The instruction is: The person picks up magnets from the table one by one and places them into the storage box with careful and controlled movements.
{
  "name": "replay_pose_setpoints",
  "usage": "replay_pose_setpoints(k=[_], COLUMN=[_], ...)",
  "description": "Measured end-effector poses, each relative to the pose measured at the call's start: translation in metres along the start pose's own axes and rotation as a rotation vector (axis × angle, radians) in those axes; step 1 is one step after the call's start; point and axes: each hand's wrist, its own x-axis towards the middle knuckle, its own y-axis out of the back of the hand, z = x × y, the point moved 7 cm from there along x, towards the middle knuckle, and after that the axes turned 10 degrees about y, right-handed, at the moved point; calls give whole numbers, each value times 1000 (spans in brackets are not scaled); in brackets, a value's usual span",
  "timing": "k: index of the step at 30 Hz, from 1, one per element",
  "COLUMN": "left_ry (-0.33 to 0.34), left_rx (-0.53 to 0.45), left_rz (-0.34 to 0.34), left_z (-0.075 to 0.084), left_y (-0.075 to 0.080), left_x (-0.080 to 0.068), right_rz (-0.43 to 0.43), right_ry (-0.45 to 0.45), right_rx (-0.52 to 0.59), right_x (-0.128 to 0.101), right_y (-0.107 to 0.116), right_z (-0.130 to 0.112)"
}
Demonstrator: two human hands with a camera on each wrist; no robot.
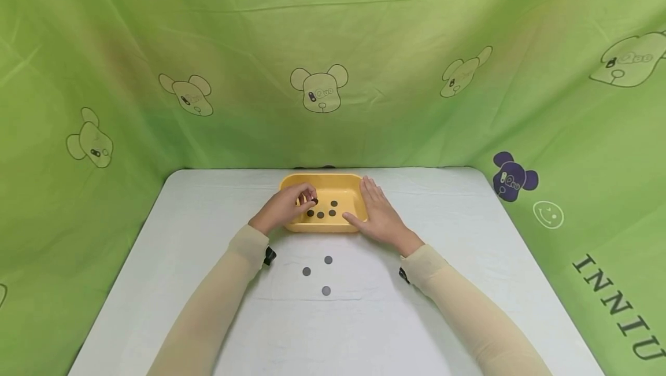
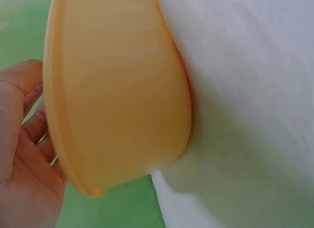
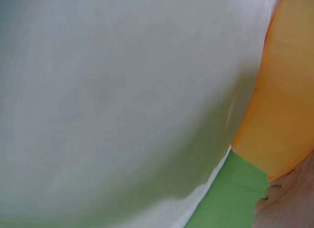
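Note:
A yellow rectangular tray (image 1: 321,228) stands near the table's far edge, with several dark round discs (image 1: 320,214) lying flat on its floor. Over its left part, my left hand (image 1: 285,207) pinches one dark disc (image 1: 314,201) between thumb and fingers. The left wrist view has the tray's outer wall (image 2: 122,90) in front, hiding those fingertips. My right hand (image 1: 382,217) rests on the tray's right rim, fingers straight and thumb reaching over the near right corner. In the right wrist view only part of that hand (image 3: 289,201) shows beside the tray wall (image 3: 284,90).
Three grey discs lie on the white tablecloth (image 1: 250,318) in front of the tray: one disc (image 1: 328,260) nearest it, another disc (image 1: 306,271) to the left, a third disc (image 1: 326,291) closest to me. Green printed curtains (image 1: 250,104) enclose the table's back and sides.

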Motion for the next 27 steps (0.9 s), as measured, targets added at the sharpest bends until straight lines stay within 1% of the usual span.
replay_pose_setpoints(k=[6,15,27], left_ry=[30,88,127], left_rx=[20,76,145], left_rz=[-20,-42,-50], left_z=[-5,-12,-7], left_y=[-6,-13,-20], left_x=[9,19,25], right_rz=[3,4,12], right_ry=[6,12,5], right_rx=[3,10,23], right_x=[0,0,-2], right_y=[0,0,-2], right_z=[0,1,3])
